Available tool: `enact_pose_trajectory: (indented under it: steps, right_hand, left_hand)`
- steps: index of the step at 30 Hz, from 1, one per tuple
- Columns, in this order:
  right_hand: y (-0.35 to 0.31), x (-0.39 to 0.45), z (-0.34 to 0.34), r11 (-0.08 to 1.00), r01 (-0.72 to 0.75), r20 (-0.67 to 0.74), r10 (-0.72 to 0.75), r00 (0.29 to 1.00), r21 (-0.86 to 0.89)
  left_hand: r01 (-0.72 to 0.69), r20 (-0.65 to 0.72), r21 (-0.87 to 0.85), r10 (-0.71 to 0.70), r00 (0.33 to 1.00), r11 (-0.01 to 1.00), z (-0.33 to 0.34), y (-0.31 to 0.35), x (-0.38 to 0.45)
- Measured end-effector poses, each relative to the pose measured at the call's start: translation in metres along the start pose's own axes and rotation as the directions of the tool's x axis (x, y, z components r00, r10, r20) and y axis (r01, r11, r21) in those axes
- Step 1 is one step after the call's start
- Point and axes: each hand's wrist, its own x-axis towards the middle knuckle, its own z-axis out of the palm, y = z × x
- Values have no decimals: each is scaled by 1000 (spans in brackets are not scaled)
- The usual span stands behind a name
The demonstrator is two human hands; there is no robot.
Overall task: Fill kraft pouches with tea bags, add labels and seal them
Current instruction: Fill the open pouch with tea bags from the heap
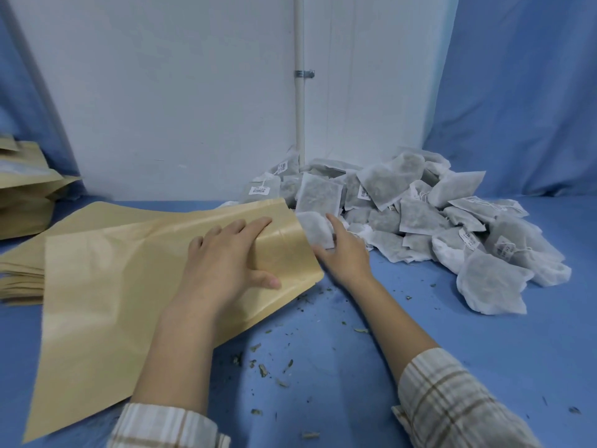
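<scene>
A large kraft pouch lies flat on the blue cloth with its mouth pointing right. My left hand rests on the pouch near its mouth, fingers spread and straight, thumb at the lower edge. My right hand grips a white tea bag right at the pouch mouth, thumb below and forefinger over it. A heap of tea bags with small white tags fills the back right of the table.
A stack of flat kraft pouches lies under and left of the top pouch. More pouches are piled at the far left. Loose tea crumbs are scattered on the blue cloth. A white wall with a pipe stands behind.
</scene>
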Motion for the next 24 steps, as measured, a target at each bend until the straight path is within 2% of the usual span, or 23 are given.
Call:
enact_pose_trajectory:
  steps: [3,5,7,8,9,11,13,16,18,19,22,24]
  right_hand:
    - [0,0,1,993,18,-116,-4,993,118]
    - [3,-1,-11,939,-39,-178,105,978,341]
    - [4,-1,-33,729,-77,-110,206,972,680]
    - [5,-2,-47,614,-71,-69,201,977,786]
    - [5,-3,-60,558,-57,-47,170,984,828]
    - [5,-11,-80,570,-30,-24,86,996,821]
    - [-5,-25,-92,617,-16,55,-43,998,787]
    - [-30,-50,-97,766,-4,214,-174,961,642]
    - [-52,-65,-98,870,66,270,-223,937,488]
    - [-63,-72,-96,898,81,280,-219,935,433]
    - [-96,-94,-88,890,-68,416,-142,898,450]
    - [-118,-105,-78,956,-43,503,-115,857,290]
  left_hand:
    - [5,2,-5,-5,1000,1000,2,-1,1]
    - [10,2,-20,-10,1000,1000,2,-2,1]
    - [13,-2,-32,-13,1000,999,1,-3,1]
    - [16,-11,-39,-16,1000,999,0,-3,1]
    - [19,-23,-45,-20,1000,999,-1,-2,1]
    - [4,-53,-42,-6,999,999,-4,3,-1]
    - [-67,-82,-8,66,994,998,-8,11,-5]
    - [-211,-87,-28,208,974,977,-17,27,-17]
    - [-287,-66,-45,284,956,957,-27,35,-29]
    - [-321,-52,-28,319,946,947,-33,37,-36]
    - [-364,13,42,364,931,930,-54,30,-55]
    - [-368,63,123,363,930,921,-71,16,-71]
